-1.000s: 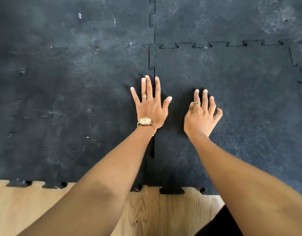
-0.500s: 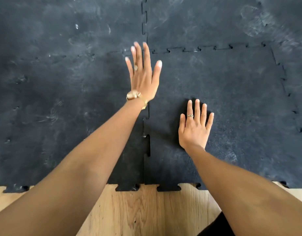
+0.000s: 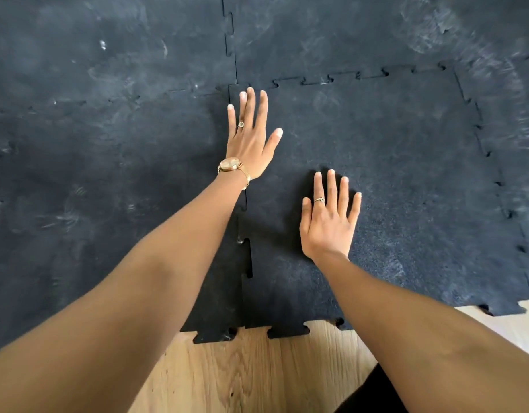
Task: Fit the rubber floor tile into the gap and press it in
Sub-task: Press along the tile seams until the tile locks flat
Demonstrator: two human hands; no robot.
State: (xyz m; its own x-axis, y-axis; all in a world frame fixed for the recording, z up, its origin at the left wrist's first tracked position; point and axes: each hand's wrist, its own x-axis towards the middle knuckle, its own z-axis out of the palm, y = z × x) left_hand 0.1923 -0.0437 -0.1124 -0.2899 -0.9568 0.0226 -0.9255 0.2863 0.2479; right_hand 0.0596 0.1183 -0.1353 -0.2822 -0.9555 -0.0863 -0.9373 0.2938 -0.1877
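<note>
A dark rubber floor tile with jigsaw edges lies in the mat, bordered by other tiles on its left, far and right sides. My left hand lies flat with fingers spread at the tile's far left corner, over the seam with the left tile. My right hand rests flat, palm down, on the tile nearer to me. Neither hand holds anything. Along the near part of the left seam a narrow dark slit shows between the tabs.
More scuffed black tiles cover the floor beyond. Bare light wooden floor runs along the mat's near edge, where tabs stick out. A dark piece of clothing shows at the bottom.
My left hand moved from beside the right hand forward along the left seam to the tile's far corner. My right hand stayed flat on the tile.
</note>
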